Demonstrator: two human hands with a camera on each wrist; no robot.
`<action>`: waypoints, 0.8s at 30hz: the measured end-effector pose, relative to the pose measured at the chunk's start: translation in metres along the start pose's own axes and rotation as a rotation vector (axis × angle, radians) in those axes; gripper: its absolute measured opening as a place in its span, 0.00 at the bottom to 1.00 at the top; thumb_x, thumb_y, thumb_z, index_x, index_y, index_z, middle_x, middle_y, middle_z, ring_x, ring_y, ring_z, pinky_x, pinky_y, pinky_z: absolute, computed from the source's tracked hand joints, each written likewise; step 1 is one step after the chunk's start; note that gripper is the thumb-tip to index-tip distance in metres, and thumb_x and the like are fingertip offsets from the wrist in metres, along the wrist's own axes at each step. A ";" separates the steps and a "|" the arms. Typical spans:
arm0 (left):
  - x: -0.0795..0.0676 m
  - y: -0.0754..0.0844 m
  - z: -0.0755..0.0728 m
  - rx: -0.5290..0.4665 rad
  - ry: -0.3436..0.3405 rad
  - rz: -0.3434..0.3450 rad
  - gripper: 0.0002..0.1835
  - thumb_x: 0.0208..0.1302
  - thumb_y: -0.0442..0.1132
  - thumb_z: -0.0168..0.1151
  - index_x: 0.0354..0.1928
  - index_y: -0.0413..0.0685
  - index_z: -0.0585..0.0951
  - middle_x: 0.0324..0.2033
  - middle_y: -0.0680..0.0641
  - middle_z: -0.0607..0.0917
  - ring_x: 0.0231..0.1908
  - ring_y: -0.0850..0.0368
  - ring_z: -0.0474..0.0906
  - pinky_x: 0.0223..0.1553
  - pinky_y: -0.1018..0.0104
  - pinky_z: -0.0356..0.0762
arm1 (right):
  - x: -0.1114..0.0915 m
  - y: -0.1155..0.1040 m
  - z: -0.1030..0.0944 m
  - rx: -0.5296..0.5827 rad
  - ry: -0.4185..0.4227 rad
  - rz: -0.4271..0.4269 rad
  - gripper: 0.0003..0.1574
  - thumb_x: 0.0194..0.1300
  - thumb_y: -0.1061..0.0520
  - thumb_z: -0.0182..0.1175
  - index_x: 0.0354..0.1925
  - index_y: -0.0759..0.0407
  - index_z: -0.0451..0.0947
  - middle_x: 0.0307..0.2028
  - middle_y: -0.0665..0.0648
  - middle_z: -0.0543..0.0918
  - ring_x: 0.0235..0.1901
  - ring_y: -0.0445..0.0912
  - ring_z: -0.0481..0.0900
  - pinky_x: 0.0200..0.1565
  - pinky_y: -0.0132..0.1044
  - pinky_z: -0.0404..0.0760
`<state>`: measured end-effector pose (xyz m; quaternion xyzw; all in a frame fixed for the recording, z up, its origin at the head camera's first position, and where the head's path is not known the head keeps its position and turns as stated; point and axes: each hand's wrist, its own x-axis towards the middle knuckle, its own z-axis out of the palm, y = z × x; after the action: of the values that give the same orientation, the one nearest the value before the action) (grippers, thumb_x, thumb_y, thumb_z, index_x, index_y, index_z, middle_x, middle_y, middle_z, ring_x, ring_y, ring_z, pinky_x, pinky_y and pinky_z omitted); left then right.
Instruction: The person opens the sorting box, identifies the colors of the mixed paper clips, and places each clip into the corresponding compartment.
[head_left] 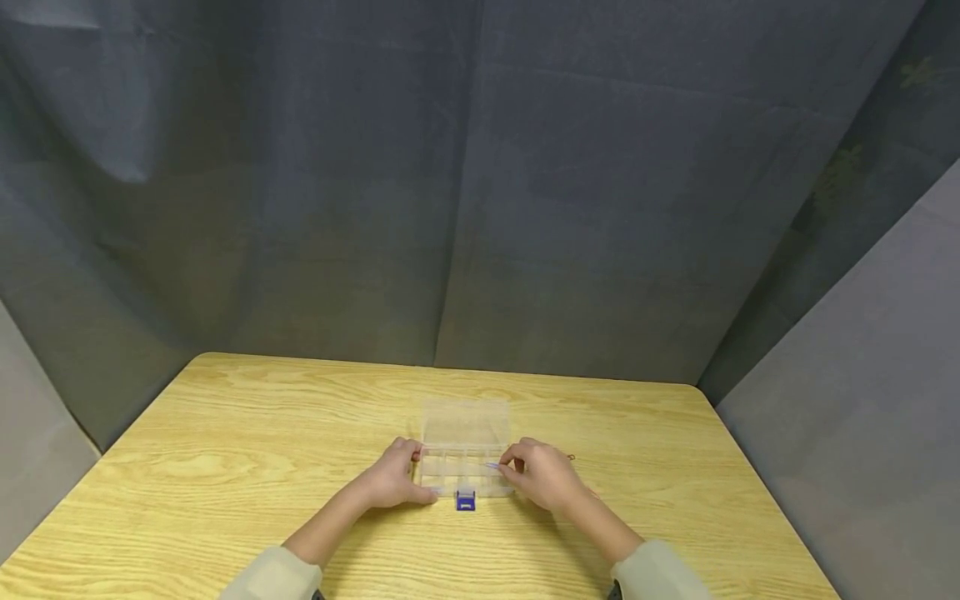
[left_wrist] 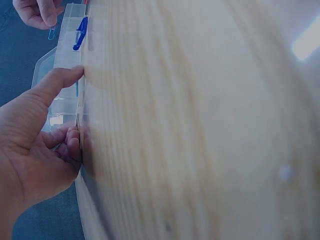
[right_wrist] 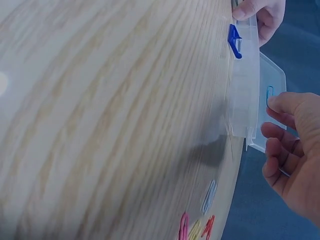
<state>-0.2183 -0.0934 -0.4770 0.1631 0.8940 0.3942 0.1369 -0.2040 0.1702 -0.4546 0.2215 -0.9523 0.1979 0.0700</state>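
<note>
**Blue paper clip pinched over a see-through divider box**

So the right hand has a blue paper clip pinched between thumb and index finger, with the other fingers loosely bent. The clip is your basic slim rounded loop, and in the head view it shows over the right part of a clear plastic compartment box. Can't tell if it's touching the box.

The left hand is spread partway around the box's left end, thumb on the front edge and fingers curled at the far side, gripping it.

Box is thin, smooth, rectangular plastic, split into small square-ish cells by straight walls. Its flat see-through lid is swung open at the back, and a glossy deep-blue latch with a slot in it sticks out in front.

Over on the right wrist cam, more clips lie on the tabletop: pale blue-white, pink, yellow and red. The tabletop is light yellowish with streaky wood grain and rounded corners. Behind it hangs creased dark fabric.
</note>
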 end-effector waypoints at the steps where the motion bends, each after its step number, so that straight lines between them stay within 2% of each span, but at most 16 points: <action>1: 0.000 0.000 0.000 -0.001 0.000 0.000 0.38 0.45 0.45 0.74 0.55 0.34 0.68 0.46 0.43 0.69 0.42 0.52 0.66 0.43 0.58 0.70 | 0.000 -0.001 0.000 0.001 -0.007 0.001 0.05 0.61 0.51 0.62 0.32 0.49 0.83 0.23 0.42 0.70 0.18 0.33 0.61 0.21 0.26 0.63; 13: -0.001 0.000 -0.001 -0.004 0.001 -0.003 0.40 0.45 0.46 0.74 0.56 0.33 0.67 0.47 0.43 0.69 0.43 0.52 0.67 0.44 0.57 0.70 | 0.009 -0.017 0.010 0.011 -0.011 -0.048 0.06 0.61 0.51 0.61 0.31 0.49 0.83 0.22 0.42 0.71 0.18 0.32 0.61 0.20 0.25 0.63; 24: 0.001 0.001 0.002 0.004 0.006 0.000 0.40 0.46 0.46 0.74 0.58 0.34 0.67 0.48 0.42 0.70 0.46 0.49 0.68 0.45 0.54 0.73 | 0.018 -0.039 0.017 0.073 -0.056 -0.093 0.06 0.61 0.52 0.61 0.32 0.50 0.83 0.22 0.43 0.71 0.19 0.33 0.61 0.21 0.25 0.63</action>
<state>-0.2181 -0.0913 -0.4780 0.1621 0.8953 0.3928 0.1340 -0.2029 0.1241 -0.4522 0.2732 -0.9347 0.2228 0.0444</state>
